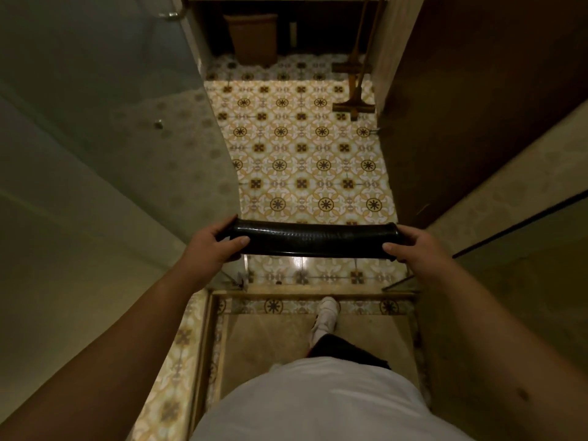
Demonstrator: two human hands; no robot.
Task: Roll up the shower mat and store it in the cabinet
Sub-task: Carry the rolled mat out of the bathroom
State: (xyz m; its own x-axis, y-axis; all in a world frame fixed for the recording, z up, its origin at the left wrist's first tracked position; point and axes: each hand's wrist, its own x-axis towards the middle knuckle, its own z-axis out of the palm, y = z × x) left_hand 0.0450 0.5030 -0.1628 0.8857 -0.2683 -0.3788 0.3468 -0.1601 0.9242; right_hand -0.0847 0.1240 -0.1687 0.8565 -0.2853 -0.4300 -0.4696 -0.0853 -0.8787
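While the person stands at the shower threshold looking down, the shower mat (313, 240) is held crosswise in front of the body, already rolled into a tight, dark tube that runs from nine o'clock to three o'clock above the patterned floor tiles (302, 148). Its surface is black and glossy, with a fine dotted or bumpy texture catching the light along the upper curve, and its right end flares slightly into a lip. The left hand (213, 245) wraps the left end, thumb lying along the near face and fingers curled round the far side; the right hand (413, 246) clasps the right end the same way, thumb on the near face. Both ends of the roll are covered by the hands, so the number of turns in the roll cannot be told. At twelve o'clock, far across the floor, a brown basket (253, 38) stands in shadow, its top cut off by the frame edge. At one o'clock two long-handled floor tools (353, 90) lean by the wall, too dim to identify. A glass panel (105, 116) fills the ten o'clock side, and a dark wooden surface (471, 90) fills two o'clock; whether that is the cabinet cannot be told. At six o'clock a white shoe (326, 316) shows below the roll.
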